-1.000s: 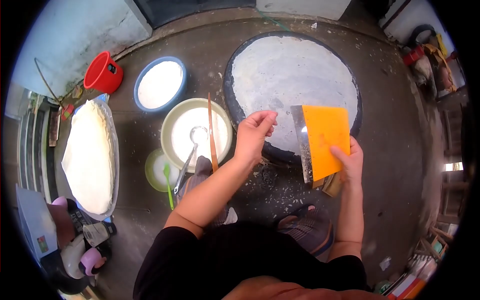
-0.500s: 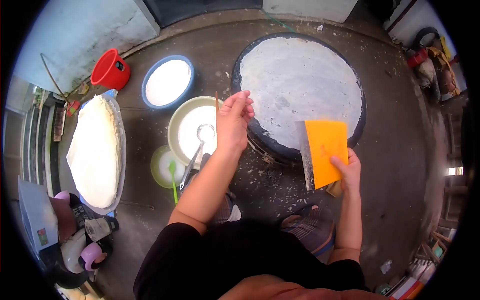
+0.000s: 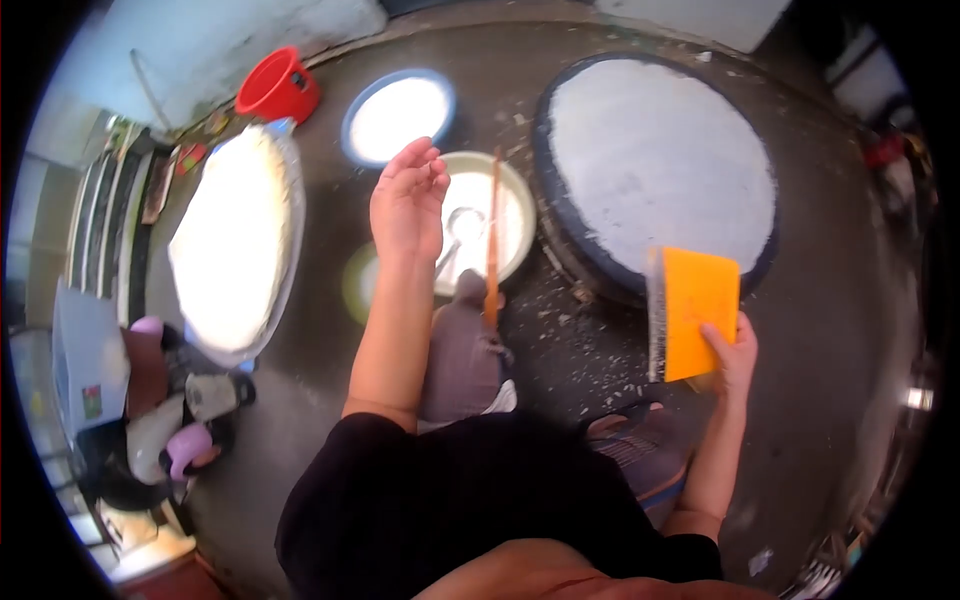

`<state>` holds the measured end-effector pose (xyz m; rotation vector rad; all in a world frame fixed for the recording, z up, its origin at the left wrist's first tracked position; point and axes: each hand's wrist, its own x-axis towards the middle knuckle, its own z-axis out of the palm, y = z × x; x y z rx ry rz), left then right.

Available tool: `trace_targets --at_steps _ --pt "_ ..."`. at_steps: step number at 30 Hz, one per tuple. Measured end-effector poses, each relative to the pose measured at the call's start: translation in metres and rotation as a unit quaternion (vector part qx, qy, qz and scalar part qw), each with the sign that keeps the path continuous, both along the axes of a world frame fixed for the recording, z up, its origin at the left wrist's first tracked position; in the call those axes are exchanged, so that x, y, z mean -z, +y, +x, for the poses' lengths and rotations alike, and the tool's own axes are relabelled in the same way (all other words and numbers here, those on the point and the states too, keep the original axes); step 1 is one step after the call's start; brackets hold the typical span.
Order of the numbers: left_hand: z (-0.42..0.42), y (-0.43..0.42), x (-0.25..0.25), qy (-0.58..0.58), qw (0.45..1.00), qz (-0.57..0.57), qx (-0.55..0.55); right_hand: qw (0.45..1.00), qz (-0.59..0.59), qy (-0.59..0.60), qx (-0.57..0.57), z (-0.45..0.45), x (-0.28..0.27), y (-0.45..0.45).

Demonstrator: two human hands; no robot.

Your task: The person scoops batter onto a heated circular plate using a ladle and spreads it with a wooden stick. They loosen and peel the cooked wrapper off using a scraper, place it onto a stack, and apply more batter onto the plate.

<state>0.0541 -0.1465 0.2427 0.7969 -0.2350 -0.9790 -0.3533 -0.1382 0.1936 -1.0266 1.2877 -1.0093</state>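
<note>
My right hand (image 3: 738, 355) grips an orange scraper (image 3: 703, 315) with a dark, speckled edge, beside the near right rim of a round black griddle (image 3: 553, 215). A thin white layer (image 3: 660, 150) covers the griddle's top. Raised over the near left side of a pale bowl (image 3: 522, 195), my left hand (image 3: 408, 205) has loosely bent fingers and nothing visible in them. White liquid and a ladle (image 3: 465, 222) are in that bowl. A long wooden stick (image 3: 493, 240) crosses the bowl's right part. My left forearm partly hides a small green bowl (image 3: 355, 285).
A blue basin (image 3: 348, 130) of white stuff stands beyond my left hand, with a red bucket (image 3: 280, 88) behind it. On the left, a stack of white sheets (image 3: 235, 240) lies on a tray. Pale scraps (image 3: 590, 350) litter the floor near the griddle.
The view has shifted, so most things sit further right and higher. My left hand has moved left, away from the griddle's edge and the stick. The scraper remains in my right hand.
</note>
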Motion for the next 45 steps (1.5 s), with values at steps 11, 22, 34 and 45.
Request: trace_targets --at_steps 11,22,34,45 --pt "0.125 0.112 0.115 -0.368 0.860 0.286 -0.209 0.999 -0.004 0.047 -0.017 0.000 0.004 0.011" --pt "0.023 0.116 0.047 -0.447 0.872 0.198 -0.008 0.962 -0.076 0.238 0.115 -0.055 0.034 -0.018" --pt "-0.074 0.068 0.023 -0.701 0.690 0.024 0.178 0.784 -0.076 0.533 0.310 -0.132 0.087 -0.121" --pt "-0.092 0.014 0.038 -0.634 0.717 0.065 0.283 0.758 0.062 0.598 0.255 -0.155 0.050 -0.287"
